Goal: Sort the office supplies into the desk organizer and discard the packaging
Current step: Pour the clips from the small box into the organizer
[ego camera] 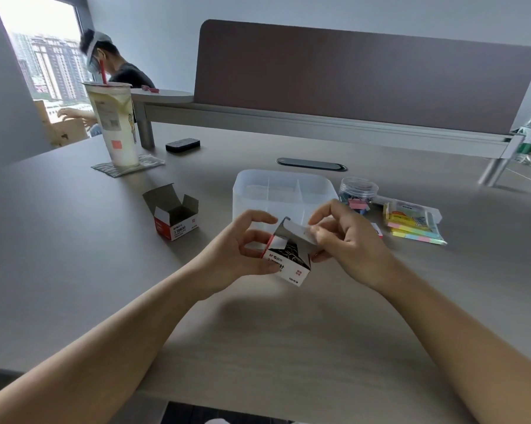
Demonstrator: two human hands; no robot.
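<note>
Head view first: both hands are up in front of the desk organizer (pixel 284 191), working a small paper clip box (pixel 288 255) that hangs in the air just on my side of it. I read that placement as deliberate: held right before the clear organizer, the box needs only a short tip forward to empty into a compartment.

Left hand (pixel 239 249) grips the body of the box, thumb along its lower face, fingers curled round the far side, index lifted and half spread. Right hand (pixel 343 237) pinches the top flap between thumb and fingertips, pulling it back; the rest of its fingers are curled in. Dark clips show through the opening, so I judge the box is still full and the step in hand is getting it open.

Left of the organizer sits a second box (pixel 174 217) of the same kind, flaps up, resting on the desk (pixel 74 240); I cannot tell whether anything is inside. Right of the organizer stands a clear jar of binder clips (pixel 357 191), and further right lie packs of sticky notes (pixel 414 226) in wrapping. The organizer's compartments look bare from here, though its frosted walls hide the bottom.

Behind and left of the organizer, a tall drink cup (pixel 114 123) with a straw.
</note>
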